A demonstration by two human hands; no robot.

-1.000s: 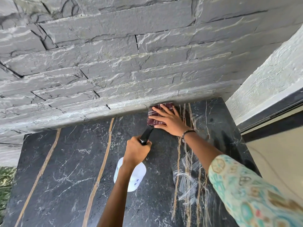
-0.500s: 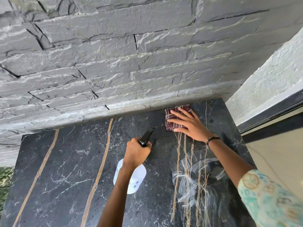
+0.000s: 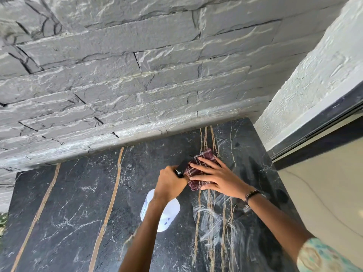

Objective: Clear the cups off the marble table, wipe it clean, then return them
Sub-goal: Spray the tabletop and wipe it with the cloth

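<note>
Wiping step in hand, cups not in view, so clearing looks done and the return is yet to come. Right hand [image 3: 214, 178] lies flat with fingers spread on a folded maroon checked cloth [image 3: 198, 169], pressing it onto the black marble table [image 3: 68, 213] at about 1 o'clock from frame centre, near the table's far right corner and a little short of the grey stone wall [image 3: 137, 85]. Left hand [image 3: 169, 183] is curled round the neck of a white spray bottle [image 3: 163, 214], just beside the cloth, knuckles touching or almost touching its left edge; can't tell which. Bottle hangs under the fist, body toward 6 o'clock, black nozzle [image 3: 181, 169] pointing up to 1 o'clock at the cloth; long axis runs roughly 6-to-1. Whether it rests on the marble, can't tell. Cloth's long axis runs about 1-to-7, tilted against the table edges. White streaky smears [image 3: 214, 218] sit at 5 o'clock from the cloth, across the gold veins. To do the step well, judging from this: keep the palm flat with even pressure, make overlapping strokes through those smears, work out to the right edge and wall seam, then across the unstreaked left half. Keep the bottle clear of the cloth's path, and spray ahead of the cloth, not onto the hand.
</note>
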